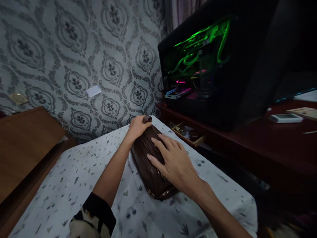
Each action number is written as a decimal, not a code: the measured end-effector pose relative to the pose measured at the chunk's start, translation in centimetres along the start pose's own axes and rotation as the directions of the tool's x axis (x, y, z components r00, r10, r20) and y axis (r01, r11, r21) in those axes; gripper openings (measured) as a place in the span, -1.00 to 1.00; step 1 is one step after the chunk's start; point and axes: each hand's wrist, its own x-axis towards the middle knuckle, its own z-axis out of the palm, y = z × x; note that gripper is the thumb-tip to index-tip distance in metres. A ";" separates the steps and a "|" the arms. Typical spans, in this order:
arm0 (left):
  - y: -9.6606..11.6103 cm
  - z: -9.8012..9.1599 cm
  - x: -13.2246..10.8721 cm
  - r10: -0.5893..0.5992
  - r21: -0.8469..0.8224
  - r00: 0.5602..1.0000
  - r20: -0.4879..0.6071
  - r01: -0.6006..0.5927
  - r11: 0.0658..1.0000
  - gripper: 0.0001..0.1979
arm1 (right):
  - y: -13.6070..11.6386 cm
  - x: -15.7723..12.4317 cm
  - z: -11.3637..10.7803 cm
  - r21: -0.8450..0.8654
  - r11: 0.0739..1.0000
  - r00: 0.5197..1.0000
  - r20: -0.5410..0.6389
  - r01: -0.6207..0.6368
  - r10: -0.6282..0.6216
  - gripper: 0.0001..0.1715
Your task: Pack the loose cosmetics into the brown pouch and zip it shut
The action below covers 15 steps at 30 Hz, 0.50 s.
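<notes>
A dark brown leather bag (pixel 142 158) with gold-coloured zips lies on a white patterned cloth. At its far end, my left hand (pixel 138 127) is closed around a short loop or strap that sticks up past the thumb. My right hand (pixel 173 160) rests on the upper side of the bag, fingers spread over the leather near a zip. Part of the bag's right side is hidden under that hand.
The cloth-covered surface (pixel 99 178) extends around the bag. To the right, a dark computer case (pixel 223 76) with green lights stands on a reddish desk (pixel 272 142). Below it is an open drawer (pixel 198 141) with small items. A wooden board (pixel 27 142) is at left.
</notes>
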 end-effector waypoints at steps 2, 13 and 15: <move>-0.2 0.4 0.0 -0.026 -0.010 0.999 -0.043 0.025 1.000 -0.78 | 0.1 0.1 -0.1 0.008 1.000 1.000 0.011 0.001 -0.001 -0.38; -1.4 1.1 -0.1 -0.092 -0.152 0.988 -0.123 0.073 0.986 -0.79 | -1.2 -0.1 -0.2 0.015 1.000 1.000 -0.002 -0.025 0.025 -0.45; -1.5 1.2 0.0 -0.099 -0.155 0.987 -0.128 0.079 0.985 -0.78 | -1.4 -0.1 -0.2 0.030 0.999 0.999 -0.007 -0.038 0.038 -0.46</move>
